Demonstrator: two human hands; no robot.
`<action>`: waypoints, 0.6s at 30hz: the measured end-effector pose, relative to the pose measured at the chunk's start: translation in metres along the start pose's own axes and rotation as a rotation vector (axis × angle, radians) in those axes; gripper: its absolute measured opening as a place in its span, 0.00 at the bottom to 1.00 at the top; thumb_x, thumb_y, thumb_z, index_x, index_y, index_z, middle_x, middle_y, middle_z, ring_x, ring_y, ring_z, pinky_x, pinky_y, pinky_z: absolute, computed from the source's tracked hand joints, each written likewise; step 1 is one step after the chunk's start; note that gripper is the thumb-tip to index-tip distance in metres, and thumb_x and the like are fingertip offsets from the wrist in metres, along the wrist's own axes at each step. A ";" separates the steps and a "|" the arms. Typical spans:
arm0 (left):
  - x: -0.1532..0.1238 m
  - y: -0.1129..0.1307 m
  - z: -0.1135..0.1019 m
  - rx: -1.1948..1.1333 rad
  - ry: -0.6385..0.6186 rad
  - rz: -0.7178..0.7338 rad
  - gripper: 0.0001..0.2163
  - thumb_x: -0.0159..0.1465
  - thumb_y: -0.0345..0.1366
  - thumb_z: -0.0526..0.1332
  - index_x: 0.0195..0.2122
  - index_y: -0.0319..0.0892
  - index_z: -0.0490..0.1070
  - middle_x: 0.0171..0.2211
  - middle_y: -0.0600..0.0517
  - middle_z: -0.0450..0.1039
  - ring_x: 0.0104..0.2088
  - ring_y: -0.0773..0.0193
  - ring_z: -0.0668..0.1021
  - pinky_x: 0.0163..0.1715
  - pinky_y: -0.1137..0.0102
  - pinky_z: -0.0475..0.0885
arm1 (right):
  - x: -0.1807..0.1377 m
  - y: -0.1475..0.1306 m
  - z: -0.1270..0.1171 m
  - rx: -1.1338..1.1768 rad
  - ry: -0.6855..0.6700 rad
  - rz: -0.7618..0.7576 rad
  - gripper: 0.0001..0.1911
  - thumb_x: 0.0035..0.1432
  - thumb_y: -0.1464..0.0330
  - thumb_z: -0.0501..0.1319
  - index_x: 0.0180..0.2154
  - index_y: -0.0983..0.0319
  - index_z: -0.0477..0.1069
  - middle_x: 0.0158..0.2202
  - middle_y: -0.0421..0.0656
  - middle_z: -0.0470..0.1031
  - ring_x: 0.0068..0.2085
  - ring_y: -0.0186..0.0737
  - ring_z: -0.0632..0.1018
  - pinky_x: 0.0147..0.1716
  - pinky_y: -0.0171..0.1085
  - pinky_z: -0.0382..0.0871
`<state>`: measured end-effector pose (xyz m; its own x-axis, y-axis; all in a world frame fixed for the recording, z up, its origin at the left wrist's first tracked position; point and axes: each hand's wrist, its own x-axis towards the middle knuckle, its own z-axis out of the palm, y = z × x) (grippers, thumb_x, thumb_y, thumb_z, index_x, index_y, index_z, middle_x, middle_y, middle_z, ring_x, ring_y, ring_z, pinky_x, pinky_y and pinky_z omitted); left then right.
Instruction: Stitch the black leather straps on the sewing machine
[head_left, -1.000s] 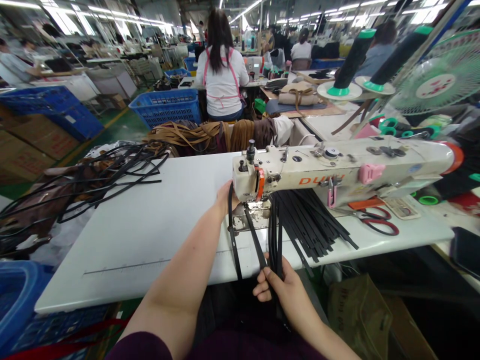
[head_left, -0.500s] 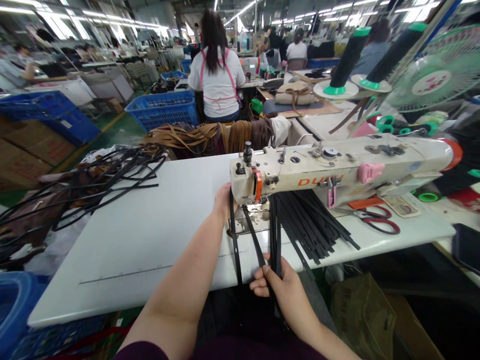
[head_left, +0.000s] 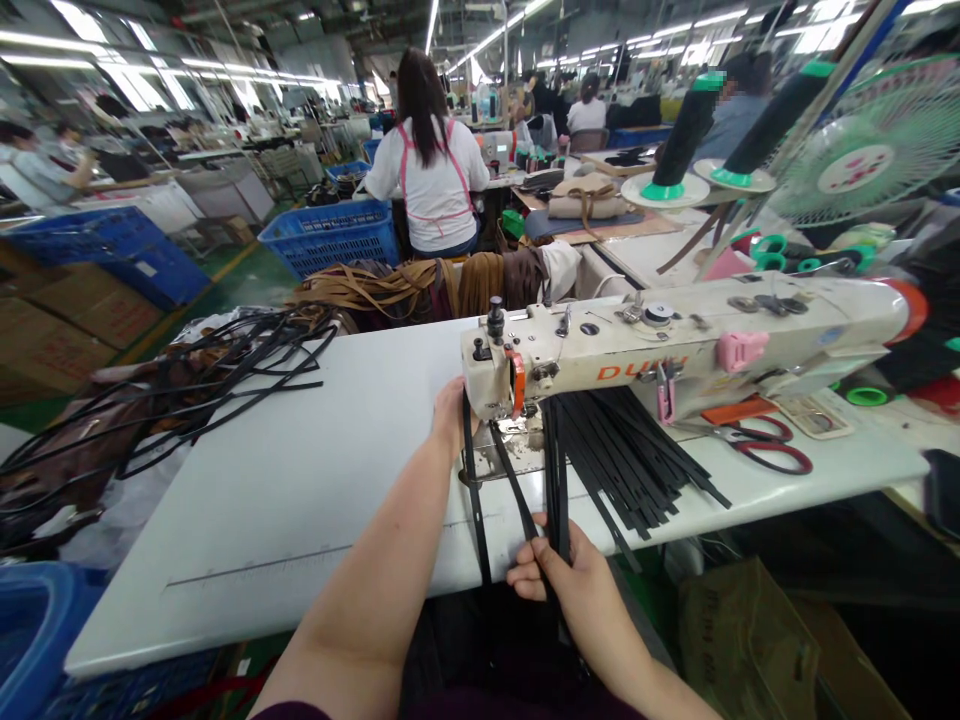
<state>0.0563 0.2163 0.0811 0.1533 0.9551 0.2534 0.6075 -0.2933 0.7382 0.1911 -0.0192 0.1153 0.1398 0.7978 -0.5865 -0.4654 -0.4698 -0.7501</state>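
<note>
My left hand [head_left: 450,415] reaches behind the head of the cream sewing machine [head_left: 675,345], by the needle, touching a black strap [head_left: 474,500] that hangs down over the table edge. My right hand [head_left: 566,580] is at the near edge of the white table [head_left: 300,470], fingers pinched on another black strap [head_left: 517,490] that runs up to the presser foot. A few more black straps [head_left: 556,480] pass under that hand. Whether the left fingers grip the strap is hidden by the machine.
A fan of black straps [head_left: 637,460] lies under the machine arm, red scissors [head_left: 772,450] to the right. Tangled black straps [head_left: 217,370] cover the table's far left. Brown straps [head_left: 420,280], blue crates [head_left: 334,235], thread cones [head_left: 679,130], a fan [head_left: 862,150] and a seated person [head_left: 435,170] lie beyond.
The view shifted slightly; both hands stay at the machine, the right hand sitting a little lower on the strap.
</note>
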 end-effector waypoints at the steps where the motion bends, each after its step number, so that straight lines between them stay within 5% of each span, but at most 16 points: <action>1: 0.000 -0.001 0.000 -0.008 -0.002 0.007 0.08 0.60 0.36 0.67 0.39 0.42 0.80 0.43 0.45 0.83 0.47 0.41 0.82 0.50 0.53 0.79 | 0.001 0.000 0.000 0.008 0.001 -0.004 0.36 0.45 0.52 0.77 0.48 0.61 0.64 0.27 0.40 0.80 0.28 0.44 0.85 0.27 0.38 0.80; 7: -0.015 -0.002 -0.005 -0.040 -0.023 -0.012 0.10 0.67 0.36 0.61 0.44 0.42 0.80 0.45 0.47 0.83 0.47 0.47 0.83 0.49 0.58 0.80 | 0.001 -0.001 0.000 0.030 0.003 -0.029 0.35 0.45 0.53 0.78 0.48 0.61 0.66 0.27 0.39 0.80 0.28 0.43 0.84 0.28 0.37 0.80; 12: -0.061 -0.005 -0.009 0.036 -0.064 0.118 0.09 0.67 0.29 0.61 0.40 0.44 0.81 0.47 0.48 0.83 0.50 0.53 0.83 0.57 0.58 0.78 | -0.001 0.002 -0.003 -0.005 0.003 -0.029 0.33 0.46 0.51 0.77 0.45 0.60 0.68 0.26 0.38 0.79 0.27 0.41 0.84 0.27 0.37 0.79; 18: -0.110 0.003 -0.012 0.181 -0.139 0.316 0.16 0.71 0.35 0.62 0.58 0.45 0.75 0.60 0.46 0.76 0.65 0.47 0.73 0.67 0.46 0.70 | -0.005 0.004 -0.010 -0.054 -0.031 -0.021 0.32 0.47 0.46 0.75 0.43 0.61 0.70 0.25 0.37 0.77 0.24 0.39 0.81 0.22 0.34 0.75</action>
<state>0.0317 0.1100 0.0627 0.4516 0.8191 0.3538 0.6393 -0.5737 0.5120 0.1970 -0.0289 0.1122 0.1216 0.8189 -0.5610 -0.4144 -0.4717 -0.7783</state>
